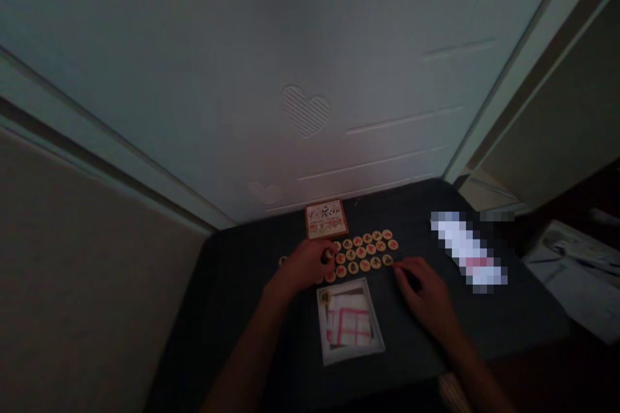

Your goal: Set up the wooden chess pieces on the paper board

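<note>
Round wooden xiangqi pieces [361,251] with red or black characters lie in three rows on the dark table. My left hand [307,264] reaches over the left end of the rows, fingers curled round a xiangqi piece [330,254] and hiding some others. At the right end of the front row, my right hand [422,284] has thumb and finger pinched together beside the last piece [387,260]; what they hold, if anything, is too small to make out. In front stands a white open box [378,339] with a folded red-lined sheet [351,322] and one piece [325,297] inside.
A box lid [327,219] with printed characters lies behind the rows, near the white panel [232,110] with heart reliefs. One piece [283,261] sits left of my left hand. A blurred-out white item [467,248] lies at the table's right. Papers [576,271] are beyond the right edge.
</note>
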A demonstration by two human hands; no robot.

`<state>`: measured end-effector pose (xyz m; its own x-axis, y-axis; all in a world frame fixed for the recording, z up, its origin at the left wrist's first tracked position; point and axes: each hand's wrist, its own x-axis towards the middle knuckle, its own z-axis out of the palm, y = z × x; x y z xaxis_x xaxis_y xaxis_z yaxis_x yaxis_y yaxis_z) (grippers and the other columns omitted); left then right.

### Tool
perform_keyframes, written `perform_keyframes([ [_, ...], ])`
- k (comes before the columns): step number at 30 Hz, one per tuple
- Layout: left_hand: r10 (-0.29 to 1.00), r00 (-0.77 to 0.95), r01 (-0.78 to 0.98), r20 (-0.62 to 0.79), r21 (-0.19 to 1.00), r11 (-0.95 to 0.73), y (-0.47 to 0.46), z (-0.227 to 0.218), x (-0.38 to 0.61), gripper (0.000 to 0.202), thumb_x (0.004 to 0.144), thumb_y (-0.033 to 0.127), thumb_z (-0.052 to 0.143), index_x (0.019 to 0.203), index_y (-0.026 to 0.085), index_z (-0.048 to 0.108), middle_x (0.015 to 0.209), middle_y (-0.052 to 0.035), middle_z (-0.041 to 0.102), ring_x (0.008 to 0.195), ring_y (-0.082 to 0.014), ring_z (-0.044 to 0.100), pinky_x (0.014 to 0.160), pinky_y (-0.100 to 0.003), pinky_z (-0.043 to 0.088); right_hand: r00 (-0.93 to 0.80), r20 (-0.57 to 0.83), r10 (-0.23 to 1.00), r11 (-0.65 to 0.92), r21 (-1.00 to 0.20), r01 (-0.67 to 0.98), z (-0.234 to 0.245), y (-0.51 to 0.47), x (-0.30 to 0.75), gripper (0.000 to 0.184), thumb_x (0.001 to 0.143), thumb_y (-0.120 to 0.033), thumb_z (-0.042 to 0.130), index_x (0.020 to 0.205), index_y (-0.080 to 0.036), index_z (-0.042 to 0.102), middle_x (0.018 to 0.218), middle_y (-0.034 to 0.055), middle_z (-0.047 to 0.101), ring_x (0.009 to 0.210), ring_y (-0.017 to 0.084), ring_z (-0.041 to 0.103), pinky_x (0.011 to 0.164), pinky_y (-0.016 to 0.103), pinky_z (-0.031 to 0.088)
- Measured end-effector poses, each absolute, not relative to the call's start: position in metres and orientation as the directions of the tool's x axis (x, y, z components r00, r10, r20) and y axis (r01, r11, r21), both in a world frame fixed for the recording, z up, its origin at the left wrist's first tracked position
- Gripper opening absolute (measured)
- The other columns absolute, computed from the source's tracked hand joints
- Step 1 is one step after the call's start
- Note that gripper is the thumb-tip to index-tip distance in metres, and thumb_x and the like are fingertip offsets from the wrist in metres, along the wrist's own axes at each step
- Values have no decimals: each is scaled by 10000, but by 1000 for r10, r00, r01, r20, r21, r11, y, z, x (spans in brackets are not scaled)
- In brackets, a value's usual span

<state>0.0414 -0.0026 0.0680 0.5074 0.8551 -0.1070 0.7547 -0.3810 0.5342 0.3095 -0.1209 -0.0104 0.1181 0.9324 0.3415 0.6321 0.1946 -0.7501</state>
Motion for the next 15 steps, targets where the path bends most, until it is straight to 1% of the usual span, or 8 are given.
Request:
perform_keyframes([
  [3,836,547,691,-47,589,-420,-9,71,33,269,843,179,645,1084,237,749,1110,-34,776,818,-166,720,750,-261,558,117,339,934,193,-750,633,-11,-121,310,197,991,-328,551,1046,-231,714,1038,77,713,965,230,690,886,381,557],
  [6,858,512,631,33,663,-402,-26,77,23,277,900,220,628,1161,257,712,1198,-23,748,858,-155,717,808,-282,571,132,332,934,181,-758,626,-10,-122,310,201,988,-341,556,1042,-231,716,1039,77,714,961,232,691,878,383,558],
  [8,875,482,614,47,694,-376,-45,79,17,291,909,257,652,1197,278,692,1183,-10,748,871,-157,713,831,-299,574,144,327,934,172,-766,620,-9,-123,310,205,989,-349,556,1046,-233,715,1040,76,715,953,230,693,871,383,557],
  [10,883,469,616,2,715,-329,-68,76,13,320,917,287,670,1237,309,676,1076,11,769,823,-148,706,817,-301,580,149,327,933,171,-770,615,-8,-124,310,209,990,-357,558,1056,-234,713,1042,76,718,955,230,693,874,385,554],
  [11,885,466,617,-16,722,-312,-80,73,11,332,915,292,681,1246,316,671,1067,12,768,819,-147,704,824,-306,582,146,329,933,176,-770,613,-8,-125,310,210,989,-361,559,1063,-236,711,1044,75,720,960,231,693,879,388,552],
  [12,891,454,617,-9,725,-306,-91,69,9,329,898,292,706,1225,319,681,1115,9,757,832,-149,704,839,-315,584,137,332,933,184,-769,612,-8,-125,310,212,990,-362,558,1069,-237,710,1047,75,723,966,232,693,884,389,552],
  [13,896,444,624,-1,718,-308,-102,65,8,354,887,294,723,1236,322,675,1178,0,738,916,-166,703,889,-336,577,126,337,933,195,-767,611,-7,-126,310,212,990,-361,557,1075,-238,708,1050,74,725,970,232,693,887,390,552],
  [15,915,401,656,38,685,-316,-118,56,8,374,860,293,756,1226,317,682,1189,-19,720,1027,-204,681,943,-379,561,102,351,931,219,-760,612,-7,-126,310,212,989,-357,555,1081,-239,706,1049,73,731,970,232,697,888,389,555],
])
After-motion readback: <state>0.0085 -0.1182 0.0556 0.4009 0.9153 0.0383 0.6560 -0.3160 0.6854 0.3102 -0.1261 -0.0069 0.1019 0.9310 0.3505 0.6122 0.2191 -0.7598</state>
